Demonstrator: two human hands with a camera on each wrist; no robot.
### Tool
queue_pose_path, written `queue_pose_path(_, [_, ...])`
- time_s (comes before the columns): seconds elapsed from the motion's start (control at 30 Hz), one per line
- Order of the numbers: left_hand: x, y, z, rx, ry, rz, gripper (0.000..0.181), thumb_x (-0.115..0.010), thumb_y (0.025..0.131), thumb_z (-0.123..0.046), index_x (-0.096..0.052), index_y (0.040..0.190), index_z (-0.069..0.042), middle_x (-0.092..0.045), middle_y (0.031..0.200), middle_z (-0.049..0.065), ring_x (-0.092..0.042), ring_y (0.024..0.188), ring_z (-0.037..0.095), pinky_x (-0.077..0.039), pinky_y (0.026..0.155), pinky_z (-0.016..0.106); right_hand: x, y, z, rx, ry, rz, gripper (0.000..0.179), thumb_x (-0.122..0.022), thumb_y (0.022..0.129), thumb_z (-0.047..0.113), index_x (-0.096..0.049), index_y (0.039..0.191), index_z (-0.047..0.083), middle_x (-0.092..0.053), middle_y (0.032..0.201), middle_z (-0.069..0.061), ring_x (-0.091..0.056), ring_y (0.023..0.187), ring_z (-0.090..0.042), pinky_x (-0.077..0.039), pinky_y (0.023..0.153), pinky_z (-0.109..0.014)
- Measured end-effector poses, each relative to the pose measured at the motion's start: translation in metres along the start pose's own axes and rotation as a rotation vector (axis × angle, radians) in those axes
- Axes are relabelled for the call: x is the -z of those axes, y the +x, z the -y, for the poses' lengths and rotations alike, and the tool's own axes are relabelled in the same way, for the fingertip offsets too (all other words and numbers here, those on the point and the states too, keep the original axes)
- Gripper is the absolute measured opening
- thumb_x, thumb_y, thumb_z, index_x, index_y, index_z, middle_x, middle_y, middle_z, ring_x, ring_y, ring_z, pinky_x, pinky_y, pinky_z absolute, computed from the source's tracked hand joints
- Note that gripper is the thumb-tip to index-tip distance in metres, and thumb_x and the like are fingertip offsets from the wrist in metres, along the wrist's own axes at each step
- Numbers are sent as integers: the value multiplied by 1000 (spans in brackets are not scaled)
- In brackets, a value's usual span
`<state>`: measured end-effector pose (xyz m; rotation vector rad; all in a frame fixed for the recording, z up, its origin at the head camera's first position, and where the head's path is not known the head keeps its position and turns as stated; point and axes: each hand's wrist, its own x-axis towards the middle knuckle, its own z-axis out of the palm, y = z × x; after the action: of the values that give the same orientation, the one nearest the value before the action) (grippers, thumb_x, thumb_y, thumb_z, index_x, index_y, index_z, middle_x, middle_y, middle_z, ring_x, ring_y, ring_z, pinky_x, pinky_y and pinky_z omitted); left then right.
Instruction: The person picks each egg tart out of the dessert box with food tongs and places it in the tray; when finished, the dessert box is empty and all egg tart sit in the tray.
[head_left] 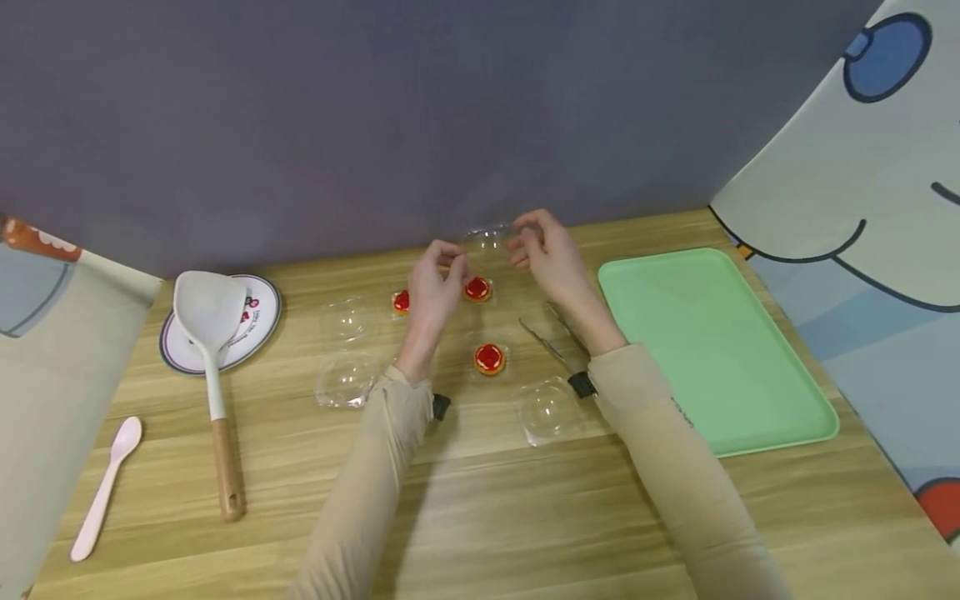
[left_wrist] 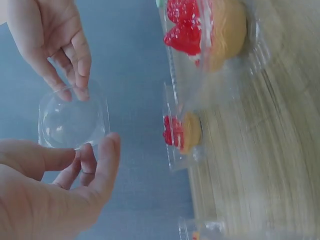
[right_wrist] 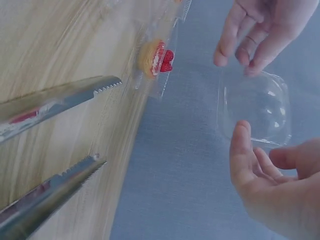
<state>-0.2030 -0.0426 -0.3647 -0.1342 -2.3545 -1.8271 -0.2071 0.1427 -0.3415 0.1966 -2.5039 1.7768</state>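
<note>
A clear plastic dome lid [head_left: 489, 242] is held up near the back edge of the table. My left hand [head_left: 437, 282] pinches one side of it between thumb and fingers. On the opposite side my right hand [head_left: 551, 257] also grips its edge; the lid [right_wrist: 255, 107] spans both hands in the right wrist view. Below the hands lie small red-topped tarts in clear plastic bases: one tart [head_left: 477, 288] just under the lid, another tart [head_left: 490, 358] nearer, and a third tart [head_left: 401, 302] partly hidden by my left hand.
Metal tongs [head_left: 551, 346] lie spread under my right forearm, beside a green tray [head_left: 712, 350]. More clear domes [head_left: 348, 379] sit left, and another dome [head_left: 551, 412] right. Far left are a plate [head_left: 258, 333], a white turner [head_left: 210, 312] and a pink spoon [head_left: 108, 487]. A grey wall [head_left: 375, 125] stands behind.
</note>
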Motion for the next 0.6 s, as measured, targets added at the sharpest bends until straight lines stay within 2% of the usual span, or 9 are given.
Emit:
queue_pose_path(0.13, [-4, 0, -2, 3, -68, -16, 18, -59, 108, -1, -70, 113, 13, -72, 103, 26, -75, 95, 42, -68, 86, 41, 3, -1, -1, 5, 11, -61, 27, -44, 114, 3, -56, 135, -10, -72, 113, -27, -70, 94, -37, -63, 80, -28])
queue_pose_path(0.27, [-8, 0, -2, 21, -87, -1, 25, -61, 110, -7, -73, 119, 12, -75, 111, 27, -75, 99, 44, -67, 86, 42, 8, -2, -5, 1, -26, -88, 26, -51, 111, -1, -57, 135, -9, -71, 118, -27, -71, 97, -37, -63, 82, -33])
queue_pose_path(0.33, [-9, 0, -1, 22, -58, 24, 25, -62, 109, -8, -73, 121, 11, -75, 114, 26, -76, 99, 43, -67, 85, 42, 10, -2, -7, -6, -61, -99, 30, -57, 107, -4, -56, 137, -9, -69, 124, -26, -71, 101, -38, -64, 85, -37])
queue_pose_path(0.5, [-11, -1, 4, 42, -41, 92, 26, -66, 103, 4, -72, 128, 8, -73, 126, 26, -77, 97, 42, -67, 83, 47, 8, 1, -14, -40, -128, -122, 36, -66, 101, -5, -60, 136, -9, -67, 131, -24, -73, 104, -38, -66, 85, -36])
queue_pose_path(0.6, [-14, -2, 5, 80, -97, 119, 38, -65, 101, 11, -62, 139, 9, -70, 130, 28, -76, 101, 43, -67, 87, 48, 5, 4, -17, -57, -142, -138, 30, -67, 102, -2, -66, 131, -8, -71, 126, -23, -75, 101, -36, -66, 82, -34])
